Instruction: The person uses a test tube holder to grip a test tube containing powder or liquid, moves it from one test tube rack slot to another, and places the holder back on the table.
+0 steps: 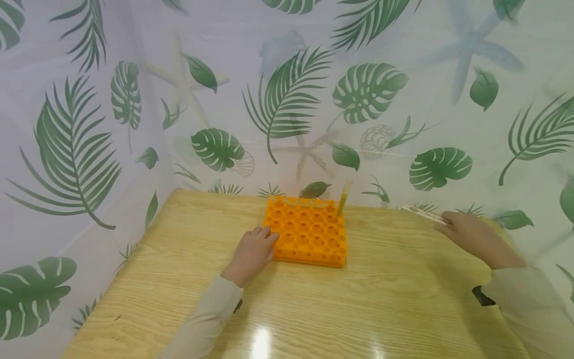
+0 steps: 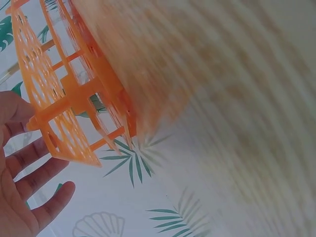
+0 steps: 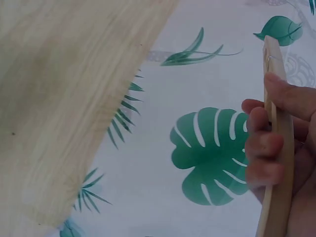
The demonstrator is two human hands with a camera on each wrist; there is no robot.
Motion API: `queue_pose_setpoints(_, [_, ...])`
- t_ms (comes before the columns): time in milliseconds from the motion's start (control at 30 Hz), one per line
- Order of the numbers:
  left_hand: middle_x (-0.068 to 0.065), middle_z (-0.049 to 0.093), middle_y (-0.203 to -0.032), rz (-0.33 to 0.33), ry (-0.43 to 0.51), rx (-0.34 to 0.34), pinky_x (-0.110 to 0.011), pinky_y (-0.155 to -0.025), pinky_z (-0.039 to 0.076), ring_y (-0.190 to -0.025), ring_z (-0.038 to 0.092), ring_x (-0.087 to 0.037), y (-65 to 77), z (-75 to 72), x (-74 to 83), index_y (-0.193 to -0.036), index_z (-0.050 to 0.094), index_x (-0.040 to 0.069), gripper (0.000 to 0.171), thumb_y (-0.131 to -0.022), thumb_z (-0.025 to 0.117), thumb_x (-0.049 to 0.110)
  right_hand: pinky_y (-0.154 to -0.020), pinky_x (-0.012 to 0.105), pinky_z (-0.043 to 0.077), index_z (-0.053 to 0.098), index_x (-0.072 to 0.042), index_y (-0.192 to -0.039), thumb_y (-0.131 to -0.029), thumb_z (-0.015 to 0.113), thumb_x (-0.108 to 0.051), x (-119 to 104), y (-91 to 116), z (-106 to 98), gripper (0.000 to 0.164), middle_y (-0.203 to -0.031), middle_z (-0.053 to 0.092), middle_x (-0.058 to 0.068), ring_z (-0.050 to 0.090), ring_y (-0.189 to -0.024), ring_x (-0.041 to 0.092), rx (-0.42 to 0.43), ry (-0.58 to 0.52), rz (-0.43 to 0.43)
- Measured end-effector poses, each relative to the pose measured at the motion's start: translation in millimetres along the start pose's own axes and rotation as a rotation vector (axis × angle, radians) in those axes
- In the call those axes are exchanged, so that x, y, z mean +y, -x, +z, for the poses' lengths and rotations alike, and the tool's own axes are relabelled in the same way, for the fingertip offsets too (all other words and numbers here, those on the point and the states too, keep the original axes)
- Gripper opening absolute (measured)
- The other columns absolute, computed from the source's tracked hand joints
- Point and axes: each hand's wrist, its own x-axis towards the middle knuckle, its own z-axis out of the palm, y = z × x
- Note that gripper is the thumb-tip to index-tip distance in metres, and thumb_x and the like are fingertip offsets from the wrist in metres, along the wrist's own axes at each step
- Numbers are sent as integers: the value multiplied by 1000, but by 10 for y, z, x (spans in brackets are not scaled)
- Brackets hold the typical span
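An orange test tube rack [image 1: 305,239] with rows of round holes stands on the table. One glass test tube [image 1: 344,199] with yellowish contents leans slightly in its far right corner. At the rack's left end my left hand [image 1: 253,252] holds the edge with its fingertips; the left wrist view shows the fingers [image 2: 37,168] at the rack's corner, the little finger apart from it. Off to the right, my right hand [image 1: 471,234] grips a wooden test tube clamp [image 1: 423,214]. In the right wrist view, the thumb lies along the clamp and the fingers curl round it.
A light wood-grain table [image 1: 381,299] lies under the rack. White cloth [image 1: 296,114] printed with green leaves rises behind the table and on the left side. A wide stretch of tabletop separates the rack from the right hand.
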Motion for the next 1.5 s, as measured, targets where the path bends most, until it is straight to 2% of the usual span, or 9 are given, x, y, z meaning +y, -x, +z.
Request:
queue_pose_setpoints(67, [0,52,-83,-4,1,1,-27,-58,41,-73,50,-17,0,8,-1,-98,59,16,17,-83,67,17,-56,38,46,57,5,-95,-95,52,-25,-20,-42,-76,30,-70,62,8,56,-57,17,25,37,-28])
queue_pose_setpoints(167, [0,52,-82,-7,5,11,-28,-58,41,-74,51,-17,-3,15,0,-97,59,16,17,-83,67,16,-54,38,45,56,2,-104,-96,52,-29,-62,-93,-177,33,-72,64,9,58,-58,19,61,69,-28])
queue_pose_setpoints(367, [-1,52,-83,-8,-1,19,-28,-59,41,-74,51,-18,0,27,0,-97,59,16,16,-83,66,15,-50,29,32,56,-3,-86,-98,47,-31,-158,-243,-327,32,-58,50,0,39,-50,13,84,66,-6])
queue_pose_setpoints(467, [-1,53,-83,-7,-4,16,-28,-59,42,-74,51,-18,2,30,0,-98,59,16,16,-83,66,16,-49,28,30,57,-3,-80,-98,46,-33,-208,-323,-385,36,-55,46,0,37,-49,13,77,55,-2])
queue_pose_setpoints(633, [-1,53,-84,-12,-7,6,-29,-60,44,-74,52,-17,1,10,6,-99,59,16,18,-83,67,18,-49,29,30,58,-5,-84,-98,44,-37,-289,-449,-451,38,-56,44,0,36,-50,14,96,52,-16])
queue_pose_setpoints(800, [0,52,-83,-14,-21,14,-29,-61,45,-74,52,-17,-3,-19,17,-99,59,16,18,-83,67,19,-50,29,30,59,-5,-91,-98,44,-37,-371,-571,-451,36,-57,46,0,36,-51,14,155,25,-54])
queue_pose_setpoints(900, [-1,53,-83,-14,-22,13,-29,-61,45,-74,52,-17,-3,-25,22,-99,59,16,18,-83,67,18,-49,28,29,55,-7,-86,-98,45,-36,-419,-650,-435,33,-57,43,-1,34,-50,13,180,6,-82])
queue_pose_setpoints(1167, [-1,53,-84,-17,-3,24,-30,-63,45,-75,53,-18,8,0,17,-101,60,17,19,-83,66,17,-51,29,27,46,-11,-82,-99,40,-39,-511,-874,-371,33,-58,35,-1,32,-51,14,156,0,-99])
queue_pose_setpoints(1500, [-1,51,-82,-16,2,27,-33,-67,47,-76,54,-18,13,3,26,-99,59,16,18,-83,67,16,-51,29,26,40,-12,-73,-97,46,-37,-622,-1039,-283,35,-57,30,0,28,-50,14,187,-6,-103])
